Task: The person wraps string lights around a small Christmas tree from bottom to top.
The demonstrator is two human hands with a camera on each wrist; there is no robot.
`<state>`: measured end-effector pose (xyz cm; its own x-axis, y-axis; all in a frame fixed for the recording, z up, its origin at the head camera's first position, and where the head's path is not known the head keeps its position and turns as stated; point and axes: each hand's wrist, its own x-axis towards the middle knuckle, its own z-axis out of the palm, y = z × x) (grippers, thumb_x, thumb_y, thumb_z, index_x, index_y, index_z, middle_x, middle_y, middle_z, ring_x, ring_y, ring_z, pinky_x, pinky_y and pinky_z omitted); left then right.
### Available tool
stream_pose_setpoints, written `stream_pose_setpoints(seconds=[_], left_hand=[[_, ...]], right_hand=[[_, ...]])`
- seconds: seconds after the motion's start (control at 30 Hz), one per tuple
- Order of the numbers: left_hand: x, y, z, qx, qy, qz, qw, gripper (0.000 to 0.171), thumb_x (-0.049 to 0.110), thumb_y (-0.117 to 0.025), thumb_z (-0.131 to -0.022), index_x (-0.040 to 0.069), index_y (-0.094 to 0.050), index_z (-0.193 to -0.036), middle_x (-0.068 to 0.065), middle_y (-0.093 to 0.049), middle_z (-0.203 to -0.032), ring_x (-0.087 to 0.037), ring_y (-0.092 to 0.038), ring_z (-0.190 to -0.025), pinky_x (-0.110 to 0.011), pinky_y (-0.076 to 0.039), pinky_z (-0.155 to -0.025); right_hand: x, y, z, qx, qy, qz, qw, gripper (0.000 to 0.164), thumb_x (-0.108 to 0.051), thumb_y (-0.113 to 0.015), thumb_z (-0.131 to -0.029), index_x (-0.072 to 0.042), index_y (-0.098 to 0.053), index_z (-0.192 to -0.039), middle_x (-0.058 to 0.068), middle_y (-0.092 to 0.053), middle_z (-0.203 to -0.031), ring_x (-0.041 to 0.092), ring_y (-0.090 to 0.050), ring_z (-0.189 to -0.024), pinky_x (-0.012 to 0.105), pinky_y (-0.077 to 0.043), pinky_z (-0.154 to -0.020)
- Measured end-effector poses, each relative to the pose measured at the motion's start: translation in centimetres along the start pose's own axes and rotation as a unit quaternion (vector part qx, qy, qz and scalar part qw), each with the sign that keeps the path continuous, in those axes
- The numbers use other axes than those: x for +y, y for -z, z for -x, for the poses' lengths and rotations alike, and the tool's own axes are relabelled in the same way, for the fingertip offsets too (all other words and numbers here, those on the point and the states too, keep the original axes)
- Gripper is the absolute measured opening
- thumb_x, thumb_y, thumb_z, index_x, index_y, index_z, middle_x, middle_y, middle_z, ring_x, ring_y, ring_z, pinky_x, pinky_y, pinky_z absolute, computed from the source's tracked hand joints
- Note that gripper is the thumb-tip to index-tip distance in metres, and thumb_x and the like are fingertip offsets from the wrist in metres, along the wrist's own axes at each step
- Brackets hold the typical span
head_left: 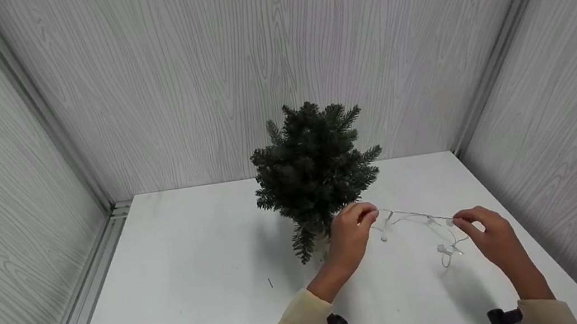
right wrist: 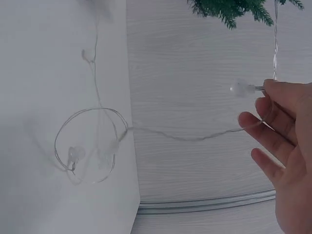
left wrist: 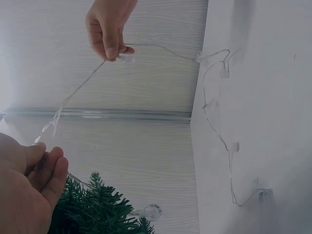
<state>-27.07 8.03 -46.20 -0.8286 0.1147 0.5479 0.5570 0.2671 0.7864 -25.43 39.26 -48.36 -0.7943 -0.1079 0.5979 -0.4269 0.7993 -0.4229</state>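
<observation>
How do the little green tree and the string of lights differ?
The tree is dark green and bushy; the light string is thin, with clear bulbs.

The tree is upright; the light string is pinched by the left hand and right hand, part of it dangling.

Both appear in all three views.

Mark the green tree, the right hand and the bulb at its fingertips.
Green tree (head_left: 314, 167), head view, middle of the foliage.
Right hand (head_left: 493, 235), head view, back of the hand.
Bulb (right wrist: 239, 88), right wrist view, its clear round end.
</observation>
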Motion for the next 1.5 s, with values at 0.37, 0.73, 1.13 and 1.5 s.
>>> stream_pose_setpoints(seconds=[0.37, 0.73, 1.13, 1.5], left_hand=[[0.2, -0.8, -0.4, 0.008, -0.012, -0.033, 0.9994, 0.012, 0.02, -0.066, -0.1, 0.011, -0.074, -0.101, 0.002, -0.067, -0.098, -0.007, -0.063, -0.091, -0.019, -0.054, -0.08], [0.5, -1.2, -0.8, 0.016, -0.02, -0.08, 0.9965, 0.009, 0.018, -0.066, -0.099, 0.013, -0.074, -0.099, 0.002, -0.068, -0.097, -0.009, -0.062, -0.088, -0.021, -0.053, -0.077], [0.8, -2.6, -1.9, -0.035, 0.02, -0.124, 0.9915, 0.019, 0.022, -0.059, -0.104, 0.013, -0.075, -0.109, 0.0, -0.068, -0.106, -0.011, -0.066, -0.096, -0.021, -0.055, -0.081], [1.2, -3.3, -3.1, -0.089, 0.02, -0.153, 0.984, 0.03, 0.02, -0.06, -0.103, 0.007, -0.067, -0.129, -0.008, -0.067, -0.122, -0.017, -0.068, -0.107, -0.023, -0.056, -0.087]], right_hand=[[2.1, 1.5, 0.6, 0.044, 0.087, 0.001, 0.995, 0.023, 0.019, -0.074, -0.077, 0.002, -0.072, -0.091, 0.005, -0.063, -0.081, -0.007, -0.051, -0.08, 0.006, -0.04, -0.07], [2.4, 3.1, 1.0, 0.026, -0.035, 0.031, 0.999, 0.01, 0.009, -0.072, -0.087, 0.003, -0.072, -0.095, 0.01, -0.065, -0.084, -0.007, -0.05, -0.078, 0.006, -0.037, -0.069], [-2.7, 7.3, -2.2, 0.111, -0.255, -0.21, 0.938, 0.031, -0.023, -0.072, -0.096, 0.003, -0.071, -0.113, -0.005, -0.069, -0.084, 0.006, -0.064, -0.081, 0.011, -0.05, -0.077], [-6.2, 8.2, -6.2, 0.152, -0.263, -0.288, 0.908, 0.029, -0.021, -0.075, -0.093, 0.002, -0.072, -0.11, -0.002, -0.067, -0.087, 0.011, -0.062, -0.082, 0.015, -0.048, -0.075]])
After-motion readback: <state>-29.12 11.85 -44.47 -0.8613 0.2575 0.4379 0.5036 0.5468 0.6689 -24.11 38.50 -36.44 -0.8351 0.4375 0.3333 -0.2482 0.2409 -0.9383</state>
